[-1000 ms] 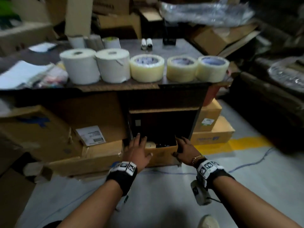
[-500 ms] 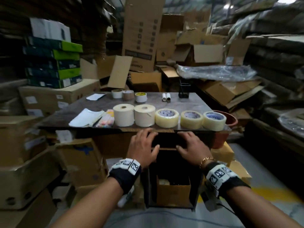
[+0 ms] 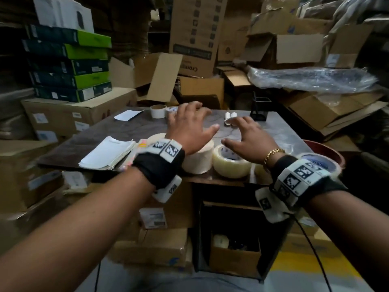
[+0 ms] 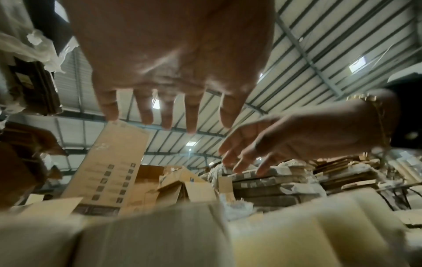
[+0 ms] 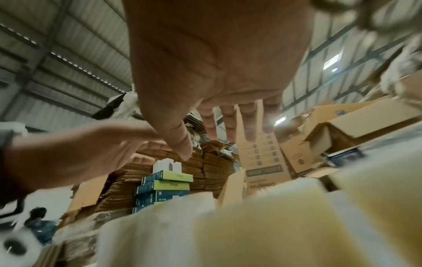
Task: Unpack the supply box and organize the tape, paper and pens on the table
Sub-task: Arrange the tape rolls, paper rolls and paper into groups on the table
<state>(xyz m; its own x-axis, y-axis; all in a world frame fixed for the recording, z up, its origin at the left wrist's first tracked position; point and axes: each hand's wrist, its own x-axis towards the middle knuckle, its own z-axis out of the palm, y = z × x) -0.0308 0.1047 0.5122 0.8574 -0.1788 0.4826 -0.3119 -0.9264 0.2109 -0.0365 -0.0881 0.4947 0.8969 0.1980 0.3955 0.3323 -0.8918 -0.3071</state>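
Observation:
Both hands hover empty over the dark table (image 3: 130,131) with fingers spread. My left hand (image 3: 190,125) is above a white paper roll (image 3: 197,159). My right hand (image 3: 245,137) is above a clear tape roll (image 3: 230,166). Another tape roll (image 3: 320,163) shows behind my right wrist. A stack of white paper (image 3: 107,153) lies at the table's front left. Small rolls (image 3: 157,111) and two white tubes (image 3: 229,118) sit at the back, beside a black mesh pen holder (image 3: 260,111). The supply box (image 3: 234,257) stands open on the shelf under the table. Both wrist views show open palms (image 4: 173,54) (image 5: 219,59).
Cardboard boxes crowd the table on all sides. Green and black boxes (image 3: 69,62) are stacked at the left. A red tub (image 3: 328,149) sits by the table's right edge. A plastic-wrapped bundle (image 3: 311,77) lies behind on the right.
Both hands rose from the supply box under the table, past the table's front edge, and now hover spread over the rolls on top. My view lifted with them.

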